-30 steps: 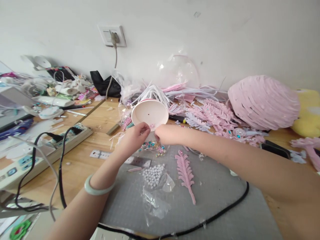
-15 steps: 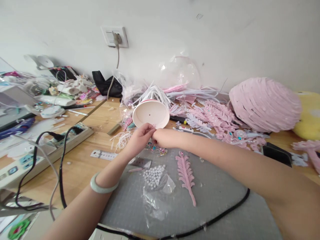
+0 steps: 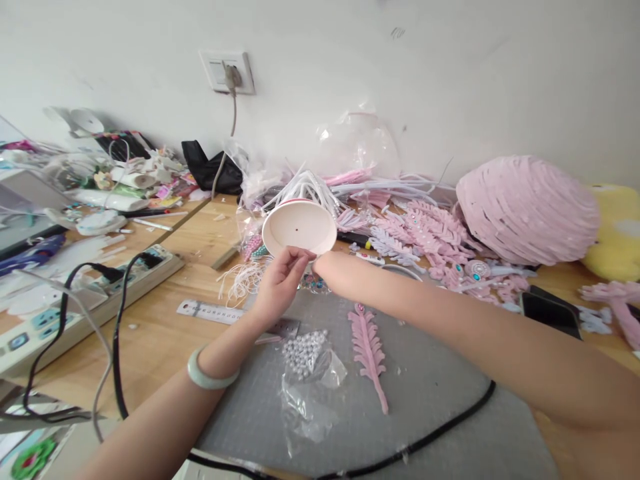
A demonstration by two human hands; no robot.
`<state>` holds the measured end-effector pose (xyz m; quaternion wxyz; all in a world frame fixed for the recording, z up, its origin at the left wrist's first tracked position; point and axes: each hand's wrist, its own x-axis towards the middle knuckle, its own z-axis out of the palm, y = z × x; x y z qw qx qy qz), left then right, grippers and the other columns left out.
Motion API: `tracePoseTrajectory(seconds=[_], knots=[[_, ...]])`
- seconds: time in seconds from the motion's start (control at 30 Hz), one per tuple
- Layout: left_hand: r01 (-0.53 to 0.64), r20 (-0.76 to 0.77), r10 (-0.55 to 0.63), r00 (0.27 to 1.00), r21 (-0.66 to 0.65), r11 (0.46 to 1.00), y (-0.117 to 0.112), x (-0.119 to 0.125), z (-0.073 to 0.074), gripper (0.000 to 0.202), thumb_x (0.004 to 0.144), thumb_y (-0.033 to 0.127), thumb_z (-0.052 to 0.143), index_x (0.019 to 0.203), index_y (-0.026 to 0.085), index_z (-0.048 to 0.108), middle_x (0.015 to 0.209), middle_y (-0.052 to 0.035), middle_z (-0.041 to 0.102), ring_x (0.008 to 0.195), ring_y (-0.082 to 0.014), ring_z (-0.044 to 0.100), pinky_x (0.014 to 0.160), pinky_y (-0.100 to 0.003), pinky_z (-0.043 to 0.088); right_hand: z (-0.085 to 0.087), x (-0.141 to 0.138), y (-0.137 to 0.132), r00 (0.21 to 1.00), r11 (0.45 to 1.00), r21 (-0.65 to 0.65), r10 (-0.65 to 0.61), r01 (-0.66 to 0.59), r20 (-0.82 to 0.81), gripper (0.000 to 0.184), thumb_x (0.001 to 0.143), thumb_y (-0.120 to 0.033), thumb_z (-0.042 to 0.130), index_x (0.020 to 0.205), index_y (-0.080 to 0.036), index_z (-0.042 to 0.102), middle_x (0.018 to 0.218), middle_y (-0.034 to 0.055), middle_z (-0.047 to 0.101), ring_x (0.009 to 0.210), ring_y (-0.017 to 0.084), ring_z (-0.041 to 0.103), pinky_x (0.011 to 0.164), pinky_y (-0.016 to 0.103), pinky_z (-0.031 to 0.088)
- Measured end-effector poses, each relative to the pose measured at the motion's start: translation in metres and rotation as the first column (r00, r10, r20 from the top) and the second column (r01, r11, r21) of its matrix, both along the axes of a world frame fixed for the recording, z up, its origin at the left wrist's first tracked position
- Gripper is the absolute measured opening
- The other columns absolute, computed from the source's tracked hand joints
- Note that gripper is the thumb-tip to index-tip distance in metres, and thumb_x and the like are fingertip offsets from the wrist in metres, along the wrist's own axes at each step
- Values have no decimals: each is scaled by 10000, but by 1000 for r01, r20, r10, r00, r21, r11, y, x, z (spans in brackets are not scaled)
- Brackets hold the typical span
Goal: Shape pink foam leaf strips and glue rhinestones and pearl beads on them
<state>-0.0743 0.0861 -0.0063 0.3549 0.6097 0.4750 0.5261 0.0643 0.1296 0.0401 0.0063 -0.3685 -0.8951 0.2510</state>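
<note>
My left hand [image 3: 284, 279] is closed in a pinch, thumb against fingers, just below the front rim of a white bowl [image 3: 300, 225]. Something small may be between the fingertips, but I cannot make it out. Beside it my right hand [image 3: 326, 268] bends down at the wrist, its fingers hidden from view. Colourful gems [image 3: 314, 283] lie just under both hands. Nearer to me, a pink fuzzy feather shape [image 3: 369, 357] with a gem at its tip rests on the grey mat [image 3: 425, 400]. Silvery pearl beads [image 3: 303, 353] spill at the mouth of a clear plastic bag [image 3: 310, 407].
A steel ruler [image 3: 210, 311] and white cord [image 3: 243, 280] lie left of the hands. Pink fuzzy pieces [image 3: 425, 233] and a large pink wrapped dome [image 3: 527, 210] stand at the right. A power strip [image 3: 95, 313] sits left; a black cable [image 3: 435, 437] crosses the mat.
My right hand has shifted slightly right, and a small gap now shows between the hands. The whole view has slid a little; the objects on the table stay put.
</note>
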Motion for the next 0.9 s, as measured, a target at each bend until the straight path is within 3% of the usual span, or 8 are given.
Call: tracePoseTrajectory(seconds=[0.1, 0.17, 0.27, 0.37, 0.5, 0.7, 0.9], knots=[[16, -31, -17, 999, -10, 1000, 2, 0, -5, 117, 856, 300, 503, 860, 190, 541, 914, -36, 611, 898, -171, 566, 816, -280, 431, -7, -2, 5, 988, 1000, 28, 3, -7, 153, 311, 884, -314, 547, 1147, -147, 551, 1142, 89, 581, 966, 203, 594, 810, 407, 505], [32, -53, -34, 998, -31, 999, 5, -1, -9, 115, 848, 293, 508, 850, 186, 550, 891, -32, 617, 863, -167, 574, 787, -272, 439, -9, -4, 9, 974, 998, 53, 16, -29, 227, 209, 878, -204, 543, 1042, -95, 610, 1053, 127, 634, 938, 220, 617, 807, 387, 495], [39, -79, -44, 996, -55, 998, 9, -3, -14, 123, 847, 287, 498, 859, 180, 557, 881, -30, 622, 840, -162, 582, 773, -267, 444, -10, -7, 13, 959, 995, 78, 44, -69, 281, 159, 806, -29, 523, 872, -45, 666, 917, 186, 687, 906, 258, 646, 797, 350, 471], [32, -104, -39, 994, -63, 997, 12, -4, -15, 138, 852, 294, 486, 877, 179, 557, 888, -30, 622, 840, -162, 580, 771, -271, 443, -10, -9, 16, 954, 993, 81, 58, -85, 295, 185, 757, 3, 529, 849, -50, 681, 882, 180, 703, 869, 247, 658, 768, 308, 463], [24, -133, -31, 991, -55, 998, 13, -5, -16, 165, 849, 327, 481, 858, 179, 552, 848, -23, 617, 811, -165, 572, 745, -277, 444, -10, -7, 19, 970, 995, 71, 45, -63, 239, 205, 742, -23, 537, 863, -63, 698, 855, 160, 711, 813, 220, 658, 705, 265, 450], [0, -165, -7, 986, -38, 999, 12, -5, -13, 190, 857, 345, 463, 860, 175, 547, 834, -26, 623, 793, -167, 580, 729, -282, 452, -9, 5, 31, 999, 1000, -20, 9, -8, 51, 223, 734, -108, 583, 900, -134, 731, 786, 62, 718, 713, 152, 632, 614, 207, 418], [-35, -224, 31, 974, -17, 999, 10, -5, -9, 193, 872, 333, 451, 889, 172, 557, 845, -32, 642, 812, -175, 591, 726, -292, 459, -5, 15, 37, 994, 989, -136, -69, 57, -87, 300, 734, -53, 547, 971, -120, 719, 769, 36, 714, 674, 113, 616, 604, 184, 430]])
